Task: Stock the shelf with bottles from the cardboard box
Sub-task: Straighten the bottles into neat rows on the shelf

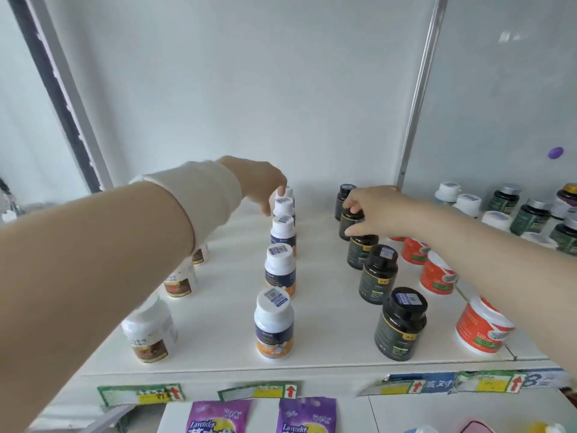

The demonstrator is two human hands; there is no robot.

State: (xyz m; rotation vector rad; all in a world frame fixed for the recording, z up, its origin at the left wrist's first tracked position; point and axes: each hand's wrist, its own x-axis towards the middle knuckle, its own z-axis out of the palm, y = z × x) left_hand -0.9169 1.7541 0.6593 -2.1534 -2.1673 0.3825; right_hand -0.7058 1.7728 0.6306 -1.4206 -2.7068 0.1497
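Note:
A white shelf (218, 354) holds bottles in rows running front to back. My left hand (259, 179) reaches to the far end of the row of white-capped bottles with blue and orange labels (274, 326); its fingertips and thumb pinch the cap of a rear white bottle (284, 205). My right hand (377, 210) grips a black bottle (350, 221) near the back of the black bottle row (401, 323), thumb below and fingers over the lid. The cardboard box is out of view.
White bottles with brown labels (150, 332) line the left side, partly behind my left arm. Red and white tubs (480, 329) stand on the right under my right arm. A metal post (418, 89) separates a further section with dark green jars (530, 214). Lavender packets (218, 417) hang below.

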